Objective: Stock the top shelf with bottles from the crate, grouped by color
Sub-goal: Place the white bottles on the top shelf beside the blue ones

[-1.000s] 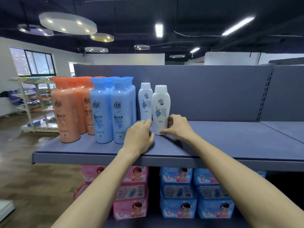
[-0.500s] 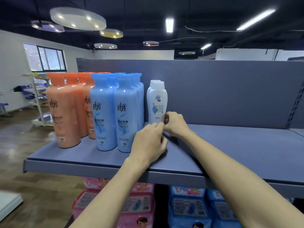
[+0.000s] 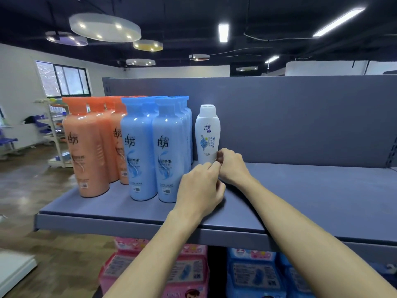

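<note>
Here one white bottle [image 3: 207, 134] stands beside two front blue bottles [image 3: 153, 151].

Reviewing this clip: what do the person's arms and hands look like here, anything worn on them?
Both forearms are bare as far as the picture shows them, with no sleeves in view. The left hand and right hand wear no gloves, and no watch, bracelet or ring is visible. No markings show on either arm.

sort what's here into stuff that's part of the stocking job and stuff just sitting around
Job: white bottle, blue bottles, orange bottles, top shelf, left hand, right hand.

Lying about: pink packs and blue packs below, far rack, ceiling lamps.
</note>
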